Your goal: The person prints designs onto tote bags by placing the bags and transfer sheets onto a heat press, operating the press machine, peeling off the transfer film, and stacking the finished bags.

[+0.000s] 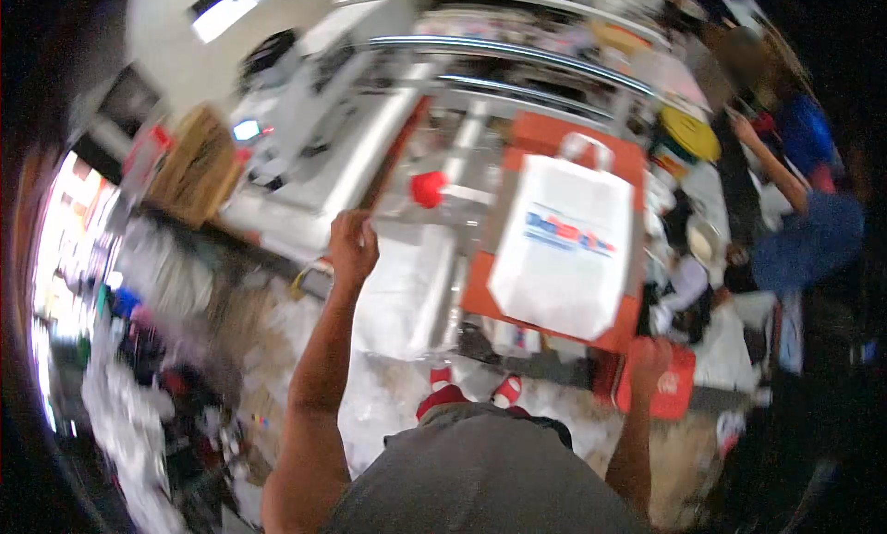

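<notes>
My left hand (354, 248) is closed at the front edge of the machine bed, beside a white sheet (397, 285); whether its fingers hold anything is too blurred to tell. My right hand (650, 357) is near the lower right corner of an orange-red board (480, 285), over a red item (673, 386); its fingers are smeared by motion. A white bag (564, 248) with blue and red print lies flat on the board, its handle pointing away from me. Between the sheet and the board's far part sits a red round object (428, 189).
Metal rails (517, 58) cross the back. A cardboard box (194, 164) stands at the left, with white plastic heaps (125, 423) below. At the right are a yellow-lidded bucket (689, 133) and another person's outstretched arm (776, 169).
</notes>
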{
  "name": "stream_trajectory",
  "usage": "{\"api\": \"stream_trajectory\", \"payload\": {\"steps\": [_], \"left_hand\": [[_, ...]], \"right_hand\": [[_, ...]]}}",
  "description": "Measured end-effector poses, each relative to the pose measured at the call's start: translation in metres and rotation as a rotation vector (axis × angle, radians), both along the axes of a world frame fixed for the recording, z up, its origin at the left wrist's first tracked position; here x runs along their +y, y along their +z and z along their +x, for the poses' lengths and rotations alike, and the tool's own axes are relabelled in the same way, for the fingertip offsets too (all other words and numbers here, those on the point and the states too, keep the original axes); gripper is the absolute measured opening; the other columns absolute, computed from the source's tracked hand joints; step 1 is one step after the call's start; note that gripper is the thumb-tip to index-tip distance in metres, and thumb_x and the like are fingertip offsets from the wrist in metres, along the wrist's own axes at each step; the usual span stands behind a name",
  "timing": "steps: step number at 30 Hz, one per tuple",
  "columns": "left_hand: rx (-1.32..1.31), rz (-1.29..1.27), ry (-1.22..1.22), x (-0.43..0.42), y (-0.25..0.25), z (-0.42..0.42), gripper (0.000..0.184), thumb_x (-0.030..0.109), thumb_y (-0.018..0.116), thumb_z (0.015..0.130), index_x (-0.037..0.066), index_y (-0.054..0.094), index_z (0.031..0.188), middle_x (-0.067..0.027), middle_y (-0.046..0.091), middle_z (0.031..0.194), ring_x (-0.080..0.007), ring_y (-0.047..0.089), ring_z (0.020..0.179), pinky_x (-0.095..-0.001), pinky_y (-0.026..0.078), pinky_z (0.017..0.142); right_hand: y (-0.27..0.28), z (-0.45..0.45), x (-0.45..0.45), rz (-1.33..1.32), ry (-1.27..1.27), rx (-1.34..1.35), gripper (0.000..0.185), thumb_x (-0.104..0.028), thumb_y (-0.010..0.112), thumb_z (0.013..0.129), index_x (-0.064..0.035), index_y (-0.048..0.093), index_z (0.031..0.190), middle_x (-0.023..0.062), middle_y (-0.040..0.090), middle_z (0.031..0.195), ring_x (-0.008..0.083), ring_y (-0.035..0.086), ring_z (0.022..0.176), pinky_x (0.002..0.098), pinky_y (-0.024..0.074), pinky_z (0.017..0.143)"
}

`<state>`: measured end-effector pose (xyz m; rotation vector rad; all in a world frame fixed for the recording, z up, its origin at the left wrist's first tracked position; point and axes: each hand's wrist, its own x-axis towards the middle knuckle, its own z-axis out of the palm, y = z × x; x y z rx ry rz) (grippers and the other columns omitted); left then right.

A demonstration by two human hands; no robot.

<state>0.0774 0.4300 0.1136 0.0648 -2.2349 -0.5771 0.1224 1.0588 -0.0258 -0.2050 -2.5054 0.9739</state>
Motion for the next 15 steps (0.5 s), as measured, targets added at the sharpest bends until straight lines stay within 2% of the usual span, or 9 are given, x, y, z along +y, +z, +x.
{"api": "stream_trajectory", "payload": {"steps": [1,2,4,6,8,10,12,14,15], "left_hand": [[0.005,-0.054,0.096,-0.038,0.009,0.006,0.018,0.007,0.061,0.082,0.002,0.06,0.099,-0.0174,0.061,0.096,-0.0385,0.057,0.094,-0.0448,0.046,0.085],[0.007,-0.105,0.182,-0.075,0.016,0.009,0.019,0.01,0.063,0.082,0.003,0.059,0.098,-0.0173,0.06,0.094,-0.0389,0.056,0.092,-0.0456,0.046,0.083],[-0.064,-0.205,0.385,-0.138,0.037,0.005,0.023,0.017,0.066,0.082,0.004,0.059,0.1,-0.0173,0.06,0.097,-0.0384,0.058,0.094,-0.0477,0.047,0.082],[-0.18,-0.256,0.545,-0.169,0.063,0.004,0.029,0.021,0.068,0.08,0.004,0.059,0.102,-0.0184,0.06,0.1,-0.0383,0.06,0.094,-0.0502,0.05,0.079],[-0.149,-0.306,0.536,-0.204,0.058,-0.007,0.031,0.028,0.066,0.082,0.005,0.061,0.103,-0.0186,0.061,0.099,-0.0387,0.062,0.094,-0.0517,0.052,0.077],[-0.461,-0.362,0.384,-0.23,0.049,-0.024,0.031,0.033,0.06,0.085,0.008,0.065,0.102,-0.0181,0.064,0.097,-0.0395,0.063,0.091,-0.0523,0.053,0.076],[-0.382,-0.414,0.261,-0.238,0.045,-0.03,0.028,0.033,0.055,0.087,0.01,0.067,0.097,-0.0182,0.065,0.094,-0.0399,0.064,0.087,-0.0525,0.053,0.075],[-0.417,-0.368,0.288,-0.219,0.057,-0.026,0.026,0.03,0.055,0.087,0.007,0.066,0.093,-0.0196,0.066,0.094,-0.0396,0.064,0.088,-0.051,0.053,0.077],[-0.408,-0.366,0.252,-0.214,0.054,-0.027,0.026,0.03,0.055,0.087,0.007,0.066,0.093,-0.0196,0.066,0.094,-0.0396,0.064,0.088,-0.051,0.053,0.077]], "right_hand": [[-0.039,0.029,0.023,-0.169,0.038,0.126,0.03,-0.018,0.056,0.096,0.0015,0.059,0.118,0.0187,0.058,0.12,0.0368,0.053,0.113,0.0451,0.0402,0.101],[-0.035,0.05,0.03,-0.159,-0.02,-0.137,0.031,-0.021,0.057,0.097,0.0008,0.059,0.119,0.0178,0.057,0.123,0.0341,0.053,0.115,0.0448,0.0408,0.102],[-0.096,0.1,0.076,0.206,-0.082,-0.192,0.038,-0.025,0.059,0.096,-0.0021,0.055,0.126,0.0215,0.056,0.129,0.036,0.053,0.122,0.0471,0.0423,0.104],[-0.089,0.129,0.078,0.059,0.014,-0.238,0.036,-0.034,0.056,0.097,-0.0002,0.061,0.107,0.0179,0.062,0.1,0.0311,0.061,0.092,0.0428,0.0491,0.083],[-0.066,0.142,0.037,-0.075,-0.144,-0.283,0.035,-0.033,0.056,0.097,0.0,0.061,0.107,0.0182,0.063,0.099,0.0305,0.061,0.091,0.042,0.0498,0.082],[-0.073,0.154,0.036,-0.209,-0.351,-0.318,0.034,-0.032,0.056,0.096,0.0002,0.061,0.107,0.0185,0.063,0.098,0.0299,0.062,0.09,0.0411,0.0504,0.081],[-0.1,0.166,0.065,0.178,-0.16,-0.254,0.034,-0.031,0.058,0.095,0.001,0.061,0.106,0.0173,0.063,0.097,0.0292,0.062,0.09,0.0409,0.0504,0.08],[-0.057,0.163,0.022,0.189,-0.187,-0.199,0.035,-0.029,0.056,0.096,0.0045,0.063,0.102,0.0249,0.062,0.107,0.0416,0.059,0.101,0.0476,0.0453,0.089],[-0.042,0.152,0.007,0.108,-0.136,-0.24,0.034,-0.03,0.058,0.096,0.0036,0.062,0.104,0.0213,0.063,0.104,0.0354,0.06,0.099,0.0441,0.0471,0.087]]}}
